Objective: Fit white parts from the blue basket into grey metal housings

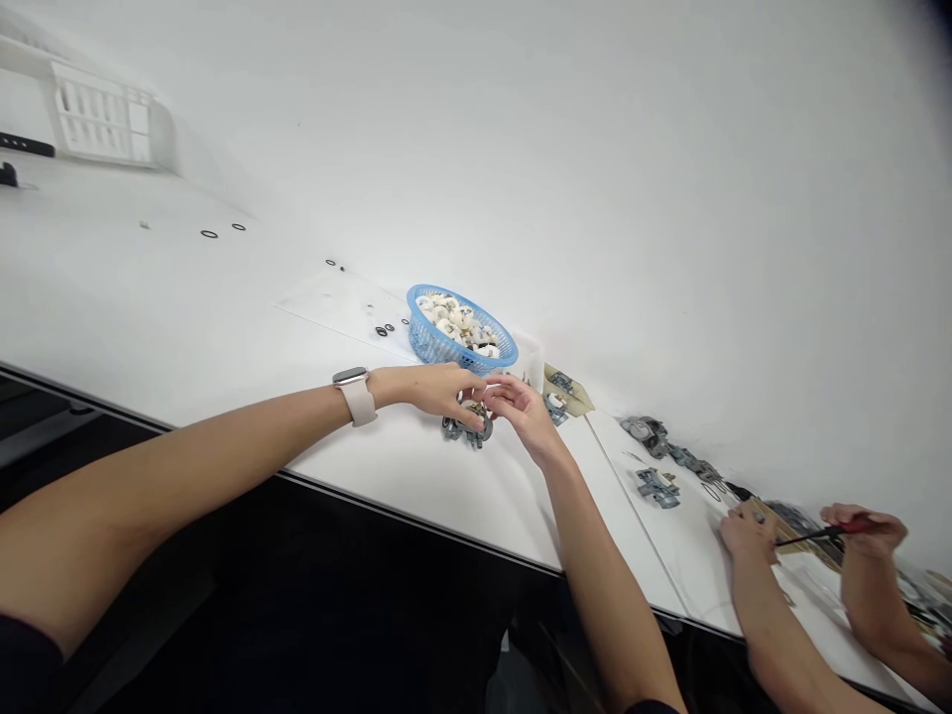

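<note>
A person sits at a long white table (223, 327) and reaches both arms out over it. The left hand (438, 389) has a pale watch (355, 395) on its wrist. Its fingers curl down onto a small grey metal part (467, 426) that lies on the table, just in front of a blue basket (459, 342). The fingers pinch the top of the part, so the hand is mostly closed on it. The right hand (523, 409) comes in from the other side and meets the left one over the same part. Its fingers are bent and close together, and the tips touch the part too. I cannot tell if something tiny sits between the fingertips.

The blue basket is full of little white round pieces (457, 319). It stands just behind the two hands, near the wall.

Some small black rings (385, 329) lie on the table to the left of the basket. Two more black rings (209, 234) lie far off to the left. A white plastic rack (100, 119) sits in the far left corner.

To the right, more grey metal parts (657, 486) lie on the table. Another person's hands (751, 535) work there, and one of them holds a thin tool with a red handle (818, 535).
</note>
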{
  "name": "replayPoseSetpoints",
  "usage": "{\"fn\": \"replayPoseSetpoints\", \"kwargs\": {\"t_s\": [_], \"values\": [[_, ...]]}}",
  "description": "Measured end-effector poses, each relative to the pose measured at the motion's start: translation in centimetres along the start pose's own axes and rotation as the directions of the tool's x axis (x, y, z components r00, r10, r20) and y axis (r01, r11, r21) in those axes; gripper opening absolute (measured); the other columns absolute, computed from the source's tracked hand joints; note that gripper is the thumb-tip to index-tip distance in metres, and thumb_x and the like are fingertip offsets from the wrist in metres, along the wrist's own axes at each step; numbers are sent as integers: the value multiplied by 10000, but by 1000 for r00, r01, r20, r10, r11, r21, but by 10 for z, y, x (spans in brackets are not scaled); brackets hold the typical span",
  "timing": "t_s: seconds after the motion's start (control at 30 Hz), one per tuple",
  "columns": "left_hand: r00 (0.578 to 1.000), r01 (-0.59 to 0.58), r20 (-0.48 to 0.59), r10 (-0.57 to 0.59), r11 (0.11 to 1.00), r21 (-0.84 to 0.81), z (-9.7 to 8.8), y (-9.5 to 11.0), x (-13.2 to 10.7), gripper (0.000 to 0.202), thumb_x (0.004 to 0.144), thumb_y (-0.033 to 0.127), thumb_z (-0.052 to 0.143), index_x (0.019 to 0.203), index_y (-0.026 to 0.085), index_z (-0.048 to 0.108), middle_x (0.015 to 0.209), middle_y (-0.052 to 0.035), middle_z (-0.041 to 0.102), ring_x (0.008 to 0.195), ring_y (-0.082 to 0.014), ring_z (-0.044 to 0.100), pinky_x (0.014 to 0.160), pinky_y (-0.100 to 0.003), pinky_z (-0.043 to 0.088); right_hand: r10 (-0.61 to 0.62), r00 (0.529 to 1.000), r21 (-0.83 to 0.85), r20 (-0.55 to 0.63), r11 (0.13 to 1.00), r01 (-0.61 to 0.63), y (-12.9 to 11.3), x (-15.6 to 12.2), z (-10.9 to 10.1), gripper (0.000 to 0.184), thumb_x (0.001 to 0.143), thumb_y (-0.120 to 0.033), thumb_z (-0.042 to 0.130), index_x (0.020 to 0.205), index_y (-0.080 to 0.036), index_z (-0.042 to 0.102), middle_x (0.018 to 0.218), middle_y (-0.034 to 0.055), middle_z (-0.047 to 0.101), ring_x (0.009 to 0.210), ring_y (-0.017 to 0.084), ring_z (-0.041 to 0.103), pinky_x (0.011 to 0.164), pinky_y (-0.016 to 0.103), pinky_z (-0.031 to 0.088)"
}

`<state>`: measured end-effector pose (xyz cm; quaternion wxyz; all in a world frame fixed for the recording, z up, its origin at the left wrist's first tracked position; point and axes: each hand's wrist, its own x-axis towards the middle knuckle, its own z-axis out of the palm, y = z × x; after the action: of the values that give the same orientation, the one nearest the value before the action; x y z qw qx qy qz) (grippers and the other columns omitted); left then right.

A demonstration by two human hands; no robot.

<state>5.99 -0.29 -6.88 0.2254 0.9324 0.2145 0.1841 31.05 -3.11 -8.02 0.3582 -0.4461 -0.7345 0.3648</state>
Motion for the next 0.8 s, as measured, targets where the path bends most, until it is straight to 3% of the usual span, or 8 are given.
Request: {"fn": "replayPoseSetpoints", "kwargs": {"t_s": [0.23, 0.8], "values": [[1000, -14, -20, 14, 1000, 0, 0, 1, 0, 356, 1068, 486, 681, 1209, 159, 692, 1166, -80, 711, 991, -221, 701, 898, -418, 613, -12, 993, -6, 116, 1000, 13, -9, -12, -11, 343, 1039, -375, 738, 1324, -196, 675, 1234, 72, 731, 990, 218, 738, 876, 428, 654], [999, 23, -50, -19, 996, 86, 2, 3, 0, 364, 1059, 514, 693, 1142, 159, 706, 1075, -61, 722, 932, -206, 704, 870, -402, 620, -66, 994, -25, 90, 997, 68, -7, -14, -1, 352, 1047, -389, 724, 1338, -199, 665, 1239, 74, 726, 981, 216, 736, 852, 414, 657]]}}
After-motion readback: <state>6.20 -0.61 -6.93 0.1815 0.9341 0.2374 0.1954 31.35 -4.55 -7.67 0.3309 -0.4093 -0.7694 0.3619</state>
